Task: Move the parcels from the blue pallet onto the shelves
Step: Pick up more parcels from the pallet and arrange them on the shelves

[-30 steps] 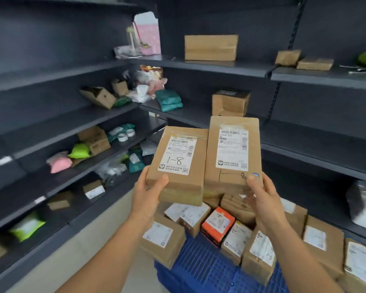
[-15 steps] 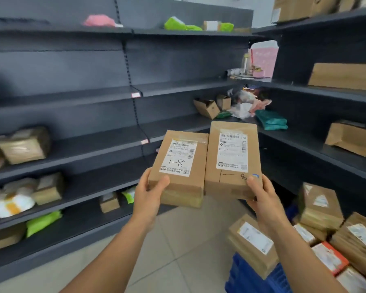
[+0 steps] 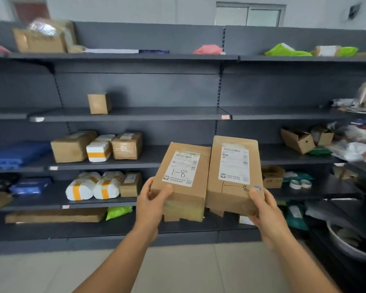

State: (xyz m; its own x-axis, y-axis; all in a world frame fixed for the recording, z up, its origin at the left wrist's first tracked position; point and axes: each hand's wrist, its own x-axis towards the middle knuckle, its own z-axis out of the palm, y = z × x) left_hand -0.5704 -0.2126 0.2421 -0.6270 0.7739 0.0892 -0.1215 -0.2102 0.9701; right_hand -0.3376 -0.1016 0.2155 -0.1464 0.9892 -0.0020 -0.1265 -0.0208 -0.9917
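Swung off the pallet, both parcels now face the shelves (image 3: 123, 114): left hand (image 3: 151, 203) grips the 1-8 box (image 3: 183, 178), right hand (image 3: 262, 208) grips the taller box (image 3: 234, 174); next, set them at twelve o'clock.

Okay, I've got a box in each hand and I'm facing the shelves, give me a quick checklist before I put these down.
1. Left hand grips the 1-8 box: ok.
2. Right hand grips the taller box: ok.
3. Labels face you, readable: left ok; right handwriting only partly readable.
4. Free space on the shelf beside the small upright box: ok.
5. Boxes closed, undamaged: cannot tell, undersides hidden.
6. Which shelf matches 1-8: cannot tell, shelf tags too blurred.
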